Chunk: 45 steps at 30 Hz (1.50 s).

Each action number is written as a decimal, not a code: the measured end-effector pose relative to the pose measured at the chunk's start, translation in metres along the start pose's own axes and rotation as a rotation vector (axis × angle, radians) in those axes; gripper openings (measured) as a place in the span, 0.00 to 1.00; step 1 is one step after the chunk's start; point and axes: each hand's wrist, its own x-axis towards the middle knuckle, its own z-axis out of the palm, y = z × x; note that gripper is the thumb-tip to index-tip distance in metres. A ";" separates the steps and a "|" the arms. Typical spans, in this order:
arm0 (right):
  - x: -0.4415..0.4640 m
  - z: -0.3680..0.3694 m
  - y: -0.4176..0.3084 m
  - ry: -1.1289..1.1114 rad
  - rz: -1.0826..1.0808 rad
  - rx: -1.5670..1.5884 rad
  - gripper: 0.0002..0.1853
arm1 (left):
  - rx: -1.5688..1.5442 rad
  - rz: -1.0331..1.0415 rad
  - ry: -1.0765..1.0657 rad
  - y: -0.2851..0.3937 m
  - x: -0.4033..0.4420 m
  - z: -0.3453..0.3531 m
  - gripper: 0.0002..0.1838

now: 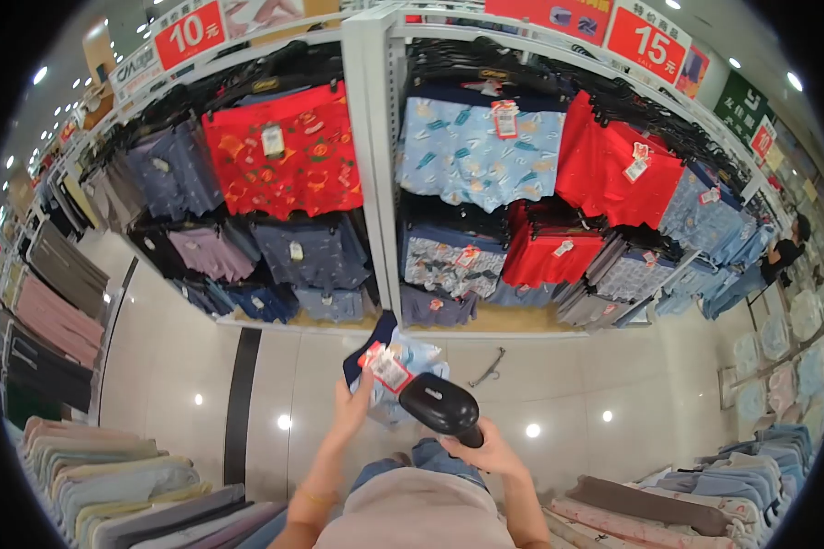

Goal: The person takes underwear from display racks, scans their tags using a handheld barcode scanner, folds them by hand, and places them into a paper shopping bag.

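My left hand [352, 404] grips a pair of light blue printed boxer shorts [417, 352] with a dark navy waistband. A red-edged white price tag [390, 370] lies at the top of the shorts, by my left fingers. My right hand [493, 449] is wrapped round the handle of a black barcode scanner [439, 403]. The scanner's head is beside the tag and covers part of the shorts. Both hands are in front of my body, above the tiled floor.
Ahead stands a white rack [373, 137] hung with boxer shorts, among them a red pair [284, 151]. A hanger [487, 367] lies on the floor [577, 393]. Folded clothes [146, 485] flank me on both sides. At far right is another person [783, 256].
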 end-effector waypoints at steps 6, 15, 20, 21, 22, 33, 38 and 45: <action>-0.018 0.056 0.010 0.091 -0.287 0.171 0.14 | -0.032 0.087 -0.059 0.037 -0.004 -0.032 0.19; -0.046 0.099 0.030 0.112 -0.173 0.046 0.17 | -0.057 -0.040 -0.129 0.029 -0.043 -0.059 0.21; -0.041 0.150 0.019 -0.443 -0.170 -0.028 0.29 | -0.236 -0.445 -0.043 -0.010 -0.054 -0.056 0.28; -0.037 0.166 0.027 -0.555 -0.164 -0.046 0.28 | -0.304 -0.367 -0.050 -0.021 -0.056 -0.054 0.28; -0.033 0.184 0.041 -0.666 -0.157 -0.065 0.27 | -0.372 -0.288 -0.057 -0.031 -0.054 -0.050 0.27; -0.040 0.181 0.051 -0.928 -0.506 -0.328 0.19 | 0.191 0.208 -0.311 0.043 -0.084 -0.057 0.12; -0.074 0.116 -0.018 -0.004 -0.475 0.052 0.17 | 0.295 0.275 -0.620 0.068 -0.100 -0.057 0.13; -0.054 0.075 -0.007 -0.188 -0.319 -0.477 0.25 | 0.153 0.303 -0.671 0.066 -0.104 -0.051 0.12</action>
